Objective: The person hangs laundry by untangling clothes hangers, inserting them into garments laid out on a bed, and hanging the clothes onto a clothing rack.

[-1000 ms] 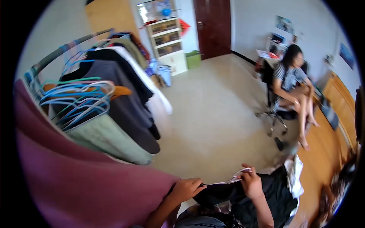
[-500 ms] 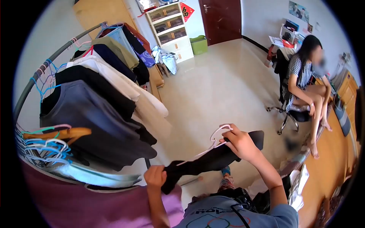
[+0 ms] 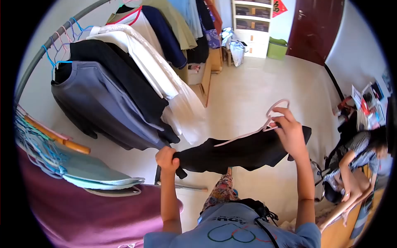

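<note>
A black garment [image 3: 231, 155] is stretched between my two hands in front of my body. My left hand [image 3: 167, 160] is closed around its left end. My right hand [image 3: 289, 132] pinches the base of the hook of a pale pink hanger [image 3: 244, 135] together with the garment's edge. One arm of the hanger slants down to the left over the black cloth; its other side is hidden. To the left, a dark grey top [image 3: 99, 97] and a black top [image 3: 120, 62] hang from the rail [image 3: 31, 64].
Empty hangers [image 3: 37, 140] cluster at the left above a maroon cloth [image 3: 95, 211]. Beyond stand a white drawer unit [image 3: 252, 35], a green bin [image 3: 277, 48] and a door [image 3: 316, 31]. A seated person [image 3: 351, 173] is at the right, near a wooden surface [image 3: 341, 231].
The view has turned left, so the person appears farther right and lower. The black garment is now raised and spread wider between my hands, with the hanger lifted beside it.
</note>
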### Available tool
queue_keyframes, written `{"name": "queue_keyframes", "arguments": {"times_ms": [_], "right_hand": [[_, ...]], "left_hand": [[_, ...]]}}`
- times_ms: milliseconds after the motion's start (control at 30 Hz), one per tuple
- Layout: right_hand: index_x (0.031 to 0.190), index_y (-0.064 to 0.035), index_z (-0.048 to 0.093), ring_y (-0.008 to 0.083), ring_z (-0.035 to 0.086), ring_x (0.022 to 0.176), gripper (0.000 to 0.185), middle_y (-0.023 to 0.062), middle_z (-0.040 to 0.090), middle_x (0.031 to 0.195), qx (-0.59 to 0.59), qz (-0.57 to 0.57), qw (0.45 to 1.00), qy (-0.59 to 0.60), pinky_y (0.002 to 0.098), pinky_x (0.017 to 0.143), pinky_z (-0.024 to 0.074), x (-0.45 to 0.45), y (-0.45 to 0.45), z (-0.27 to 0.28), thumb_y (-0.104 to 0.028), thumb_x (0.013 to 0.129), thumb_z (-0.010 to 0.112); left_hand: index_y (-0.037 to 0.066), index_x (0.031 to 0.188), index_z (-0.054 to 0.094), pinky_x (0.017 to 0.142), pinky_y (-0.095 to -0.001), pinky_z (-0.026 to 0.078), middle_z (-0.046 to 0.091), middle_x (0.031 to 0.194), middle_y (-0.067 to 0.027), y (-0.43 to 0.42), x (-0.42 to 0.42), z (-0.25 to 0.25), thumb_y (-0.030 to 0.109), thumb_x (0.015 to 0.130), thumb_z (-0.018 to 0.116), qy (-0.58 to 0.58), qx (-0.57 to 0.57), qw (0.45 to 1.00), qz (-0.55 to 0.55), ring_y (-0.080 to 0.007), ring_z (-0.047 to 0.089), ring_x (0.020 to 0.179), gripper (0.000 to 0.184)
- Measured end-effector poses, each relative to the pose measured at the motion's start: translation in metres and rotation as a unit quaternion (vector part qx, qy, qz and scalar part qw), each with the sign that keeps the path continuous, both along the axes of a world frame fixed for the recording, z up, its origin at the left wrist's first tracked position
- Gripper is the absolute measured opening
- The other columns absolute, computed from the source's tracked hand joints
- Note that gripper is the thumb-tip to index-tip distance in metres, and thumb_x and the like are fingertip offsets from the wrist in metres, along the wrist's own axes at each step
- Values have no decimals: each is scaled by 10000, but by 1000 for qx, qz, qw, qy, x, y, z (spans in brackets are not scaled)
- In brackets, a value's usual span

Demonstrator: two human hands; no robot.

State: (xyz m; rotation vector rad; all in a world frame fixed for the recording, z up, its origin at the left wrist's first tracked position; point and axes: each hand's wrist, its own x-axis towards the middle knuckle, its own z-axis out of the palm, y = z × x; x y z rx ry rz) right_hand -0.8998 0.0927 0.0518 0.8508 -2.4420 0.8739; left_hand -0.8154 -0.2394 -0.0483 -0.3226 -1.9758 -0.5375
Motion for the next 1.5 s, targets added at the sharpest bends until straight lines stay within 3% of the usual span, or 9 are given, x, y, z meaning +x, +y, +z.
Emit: {"name": "queue_keyframes", "arguments": {"times_ms": [367, 533, 600, 633, 700, 767, 900, 1233, 1500], "right_hand": [[716, 8, 497, 274, 554, 678, 108, 111, 508, 944, 40, 52, 997, 39, 324, 601, 454, -204, -55, 32, 3, 643, 577], [703, -11, 488, 234, 561, 722, 158, 94, 513, 951, 100, 160, 978, 93, 310, 602, 465, -267, -93, 51, -13, 603, 610], [701, -33, 486, 228, 559, 740, 148, 94, 515, 954, 125, 193, 968, 98, 311, 584, 466, -295, -101, 58, -62, 623, 609], [701, -33, 486, 228, 559, 740, 148, 94, 515, 954, 118, 192, 969, 97, 311, 584, 466, -310, -110, 59, -62, 623, 609], [723, -45, 496, 232, 558, 732, 128, 89, 519, 957, 167, 305, 931, 115, 302, 565, 466, -340, -122, 55, -104, 655, 586], [764, -47, 496, 228, 558, 742, 129, 93, 510, 985, 199, 372, 902, 89, 285, 567, 473, -361, -142, 49, -127, 677, 550], [773, -28, 476, 207, 556, 709, 142, 69, 488, 1009, 212, 472, 851, 88, 294, 517, 470, -396, -179, 31, -160, 728, 503], [732, -39, 509, 187, 564, 665, 193, 59, 544, 902, 79, 709, 683, 155, 263, 523, 464, -517, -236, 6, -175, 664, 628], [1071, -89, 462, 252, 454, 975, 531, 66, 430, 1149, 89, 802, 583, 91, 351, 820, 363, -512, -279, -22, -245, 609, 672]], "left_hand": [[58, 576, 490, 414, -355, 384, 493, 561, -121, -61, -114, -83, 164, 735, 557, -152, -24, 957, 246, -274, 493, 483, 203], [80, 536, 498, 398, -339, 390, 478, 481, -79, -38, -148, -57, 389, 716, 547, -398, -99, 900, 149, -241, 494, 423, 361], [85, 500, 489, 400, -321, 385, 454, 466, -68, -32, -153, -30, 447, 715, 522, -342, -77, 932, 94, -211, 500, 444, 422], [93, 540, 511, 404, -298, 390, 472, 494, -59, -20, -155, 3, 358, 585, 674, -295, -107, 943, 110, -219, 494, 443, 315], [87, 599, 509, 420, -282, 385, 481, 568, -48, 4, -167, 43, 289, 520, 723, -129, -79, 981, 122, -213, 478, 479, 304], [80, 654, 504, 434, -264, 381, 491, 647, -46, 22, -202, 73, 260, 499, 738, -138, -50, 979, 143, -216, 477, 533, 333], [76, 686, 477, 442, -317, 389, 473, 630, -63, 27, -244, 55, 195, 654, 649, -387, 51, 917, 81, -243, 488, 520, 211], [45, 653, 453, 435, -359, 382, 451, 546, -112, 97, -292, 47, 190, 765, 526, -381, 184, 865, 271, -277, 483, 482, 197], [29, 598, 403, 425, -357, 346, 400, 483, -134, 222, -276, 90, 131, 787, 492, -321, 429, 739, 409, -304, 433, 438, 232]]}}
